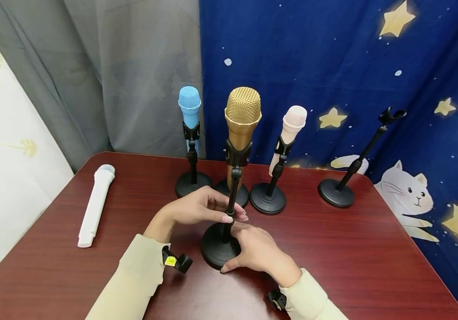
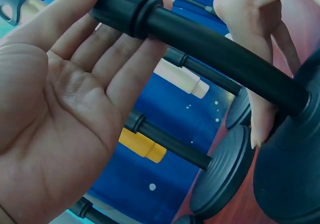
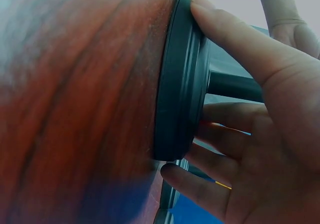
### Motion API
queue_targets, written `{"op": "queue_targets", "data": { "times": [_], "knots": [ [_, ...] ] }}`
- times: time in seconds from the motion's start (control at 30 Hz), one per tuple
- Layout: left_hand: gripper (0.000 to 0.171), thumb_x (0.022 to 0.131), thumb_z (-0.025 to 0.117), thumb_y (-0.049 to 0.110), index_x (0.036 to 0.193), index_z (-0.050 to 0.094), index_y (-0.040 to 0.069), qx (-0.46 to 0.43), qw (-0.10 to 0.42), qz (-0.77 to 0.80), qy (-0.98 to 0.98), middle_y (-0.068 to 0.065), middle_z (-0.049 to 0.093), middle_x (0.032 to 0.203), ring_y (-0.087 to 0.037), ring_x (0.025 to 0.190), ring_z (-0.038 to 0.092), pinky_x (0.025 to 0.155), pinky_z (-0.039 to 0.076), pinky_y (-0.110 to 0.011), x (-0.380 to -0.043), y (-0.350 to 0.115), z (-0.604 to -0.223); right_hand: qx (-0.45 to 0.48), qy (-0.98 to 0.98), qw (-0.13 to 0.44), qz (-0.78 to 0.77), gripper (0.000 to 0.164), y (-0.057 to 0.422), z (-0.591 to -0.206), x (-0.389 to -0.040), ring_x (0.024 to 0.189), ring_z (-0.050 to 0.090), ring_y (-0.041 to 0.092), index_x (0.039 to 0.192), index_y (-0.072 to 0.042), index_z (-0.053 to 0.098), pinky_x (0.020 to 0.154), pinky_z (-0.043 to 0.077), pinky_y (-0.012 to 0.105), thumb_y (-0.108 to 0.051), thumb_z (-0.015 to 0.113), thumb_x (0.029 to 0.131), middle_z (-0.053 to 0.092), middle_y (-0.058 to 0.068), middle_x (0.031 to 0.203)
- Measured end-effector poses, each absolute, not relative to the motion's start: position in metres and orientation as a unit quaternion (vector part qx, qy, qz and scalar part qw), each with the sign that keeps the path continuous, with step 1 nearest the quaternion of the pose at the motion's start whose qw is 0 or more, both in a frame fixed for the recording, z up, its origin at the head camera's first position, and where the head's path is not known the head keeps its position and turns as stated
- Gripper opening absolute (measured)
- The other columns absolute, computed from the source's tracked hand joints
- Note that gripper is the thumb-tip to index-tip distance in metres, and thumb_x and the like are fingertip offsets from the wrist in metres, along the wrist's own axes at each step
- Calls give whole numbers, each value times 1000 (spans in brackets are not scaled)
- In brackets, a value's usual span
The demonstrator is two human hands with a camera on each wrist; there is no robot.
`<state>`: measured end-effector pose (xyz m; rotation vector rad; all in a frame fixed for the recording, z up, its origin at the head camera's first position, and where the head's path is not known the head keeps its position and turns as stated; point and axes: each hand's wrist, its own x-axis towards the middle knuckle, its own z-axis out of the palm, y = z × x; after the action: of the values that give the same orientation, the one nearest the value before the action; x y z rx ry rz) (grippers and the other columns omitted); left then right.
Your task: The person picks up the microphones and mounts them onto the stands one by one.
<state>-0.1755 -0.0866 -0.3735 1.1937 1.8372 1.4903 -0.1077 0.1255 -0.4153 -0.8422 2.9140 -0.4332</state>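
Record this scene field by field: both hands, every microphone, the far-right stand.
Left hand: holds the front stand by its pole
Right hand: holds its base, thumb at the rim
Gold microphone: head up; overlaps the front stand's clip in the head view, support unclear
Blue microphone: clipped in a stand
Pale pink microphone: clipped in a stand, tilted
White microphone: lying on the table
Far-right stand: clip empty
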Motion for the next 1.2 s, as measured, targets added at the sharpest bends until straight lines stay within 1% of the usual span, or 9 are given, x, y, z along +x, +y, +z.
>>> {"op": "queue_targets", "data": {
  "times": [0.13,0.27,0.37,0.5,0.67,0.8,1.0,1.2],
  "knots": [
    [30,98,67,14,126,69,5,430,252,549,671,-13,73,125,-25,120,69,105,52,-32,-177,-87,-374,-274,950,39,-142,78,125,-415,-107,117,65,15,126,-18,69,86,56,42,-58,90,63,66,-5,133],
    [27,97,68,14,123,71,6,425,243,543,682,-11,74,121,-28,118,70,102,54,-32,-175,-86,-372,-274,950,36,-142,76,125,-414,-107,116,65,15,123,-18,70,85,57,41,-58,91,63,67,-5,132],
    [25,96,70,15,120,72,9,418,231,539,694,-8,76,117,-31,115,71,100,56,-32,-172,-85,-369,-275,951,29,-138,71,125,-414,-107,112,66,14,116,-16,71,81,57,40,-58,91,62,69,-4,126],
    [24,94,72,14,117,74,9,406,211,534,711,-7,77,114,-26,110,73,97,57,-32,-168,-84,-366,-275,952,23,-134,68,126,-414,-107,107,67,15,110,-16,70,77,56,38,-59,91,61,70,-3,122],
    [22,91,75,11,112,74,6,390,186,532,728,-9,77,109,-18,103,74,94,58,-31,-164,-82,-363,-277,952,26,-129,74,126,-415,-108,115,66,17,117,-16,70,82,57,40,-61,90,62,66,-2,134],
    [21,89,78,13,108,74,8,373,176,531,740,-8,77,106,-18,98,75,91,59,-30,-160,-79,-361,-281,951,24,-129,77,127,-417,-108,120,65,19,121,-17,69,85,57,42,-62,89,62,64,-1,139],
    [19,85,82,15,101,72,10,354,156,525,758,-5,77,102,-18,91,73,87,60,-29,-157,-76,-360,-286,949,22,-128,80,128,-417,-108,118,66,18,124,-16,68,86,57,41,-62,89,62,66,-1,135],
    [25,82,85,17,98,68,8,336,136,515,776,-4,75,94,-15,84,71,81,60,-28,-155,-72,-361,-278,951,33,-132,76,128,-416,-109,112,67,18,119,-16,68,82,56,39,-63,89,63,70,0,126]
  ]
}}
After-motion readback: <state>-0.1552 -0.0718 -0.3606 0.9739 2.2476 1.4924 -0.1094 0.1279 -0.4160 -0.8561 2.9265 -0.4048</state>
